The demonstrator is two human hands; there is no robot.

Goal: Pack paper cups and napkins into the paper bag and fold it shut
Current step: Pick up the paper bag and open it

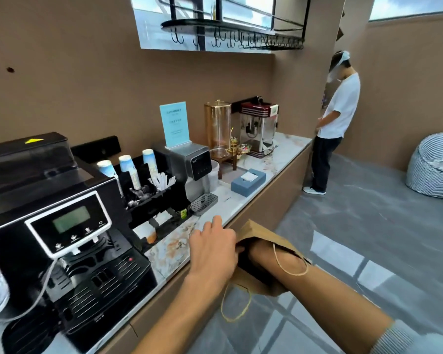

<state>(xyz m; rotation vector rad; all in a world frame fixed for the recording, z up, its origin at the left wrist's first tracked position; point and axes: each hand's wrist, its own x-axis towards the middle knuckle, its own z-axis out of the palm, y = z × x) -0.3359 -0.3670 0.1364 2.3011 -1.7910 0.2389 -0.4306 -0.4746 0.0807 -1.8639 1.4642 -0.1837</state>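
— Where's the bag (260, 284)?
— Off the counter (215, 213) edge, on the right forearm; right hand is inside it, grip can't be told.
— And the left hand (212, 247)?
— Grips the bag's mouth; cups (128, 164) stand far beyond it, tissue box (248, 182) ahead.

Brown paper bag (260, 241), blue-and-white paper cups (128, 166), a blue tissue box (248, 185), and a black coffee machine (62, 226) on a marbled counter (179, 241).
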